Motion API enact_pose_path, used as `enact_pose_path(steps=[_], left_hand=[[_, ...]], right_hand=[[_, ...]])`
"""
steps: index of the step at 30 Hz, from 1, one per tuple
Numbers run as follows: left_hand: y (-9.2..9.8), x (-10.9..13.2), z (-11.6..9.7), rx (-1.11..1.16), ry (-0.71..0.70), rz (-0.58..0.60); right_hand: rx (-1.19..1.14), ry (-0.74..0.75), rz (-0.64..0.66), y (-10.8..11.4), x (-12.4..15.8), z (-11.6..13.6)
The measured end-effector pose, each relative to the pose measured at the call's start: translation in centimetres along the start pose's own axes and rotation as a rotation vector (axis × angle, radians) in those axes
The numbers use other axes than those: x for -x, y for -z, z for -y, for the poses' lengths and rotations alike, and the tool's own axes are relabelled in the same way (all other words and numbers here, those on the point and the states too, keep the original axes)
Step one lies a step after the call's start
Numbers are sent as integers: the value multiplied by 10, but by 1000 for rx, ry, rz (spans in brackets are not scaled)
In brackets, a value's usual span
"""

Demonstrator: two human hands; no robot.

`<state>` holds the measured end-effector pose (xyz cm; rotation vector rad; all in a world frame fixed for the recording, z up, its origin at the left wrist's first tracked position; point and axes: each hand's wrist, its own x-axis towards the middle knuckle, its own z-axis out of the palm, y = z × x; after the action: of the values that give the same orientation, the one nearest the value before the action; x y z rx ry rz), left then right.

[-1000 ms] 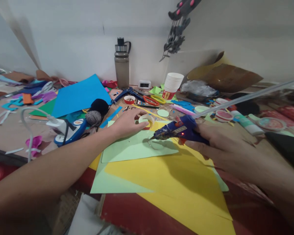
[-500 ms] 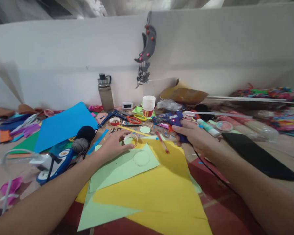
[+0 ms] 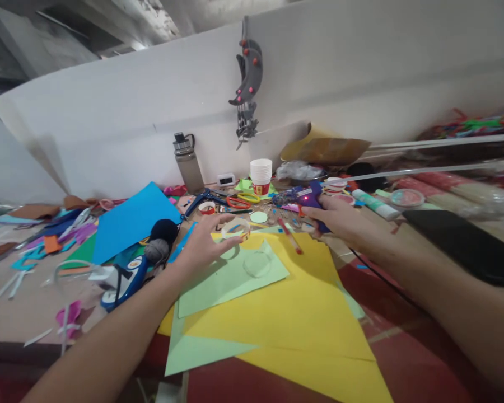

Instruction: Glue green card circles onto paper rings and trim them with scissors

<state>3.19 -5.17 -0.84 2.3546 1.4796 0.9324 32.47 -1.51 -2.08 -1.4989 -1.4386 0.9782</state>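
Note:
My left hand [image 3: 205,238] is closed around a pale ring [image 3: 244,228], thumb on its near side; it looks like a slice of paper cup. This ring is raised just above a light green sheet [image 3: 235,280] that bears a drawn circle. In my right hand [image 3: 340,215] is a blue-purple hot glue gun [image 3: 315,198] with a lit red light, its nozzle end pointing left. Between the hands a red pen [image 3: 290,238] rests on yellow paper [image 3: 277,313]. A cut green disc [image 3: 259,216] lies beyond the ring.
Stacked paper cups [image 3: 261,170], orange and yellow scissors [image 3: 237,201] and a bottle [image 3: 188,162] stand or lie at the back. Blue card [image 3: 134,224] and yarn balls [image 3: 156,246] are left. A glue bottle [image 3: 374,204] and black slab [image 3: 466,246] are right.
My left hand has lifted the ring off the green sheet. The view has tilted and shifted left; the glue gun stays in my right hand.

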Motion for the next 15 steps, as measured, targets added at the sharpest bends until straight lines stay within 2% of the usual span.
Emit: enact_pose_path(steps=[4, 8, 15], left_hand=[[-3, 8, -17, 51, -30, 126], [-10, 14, -25, 45, -22, 246], [-16, 17, -24, 15, 11, 313]], right_hand=[[-31, 1, 16, -1, -3, -5], [13, 51, 16, -2, 2, 0], [131, 31, 4, -1, 9, 11]])
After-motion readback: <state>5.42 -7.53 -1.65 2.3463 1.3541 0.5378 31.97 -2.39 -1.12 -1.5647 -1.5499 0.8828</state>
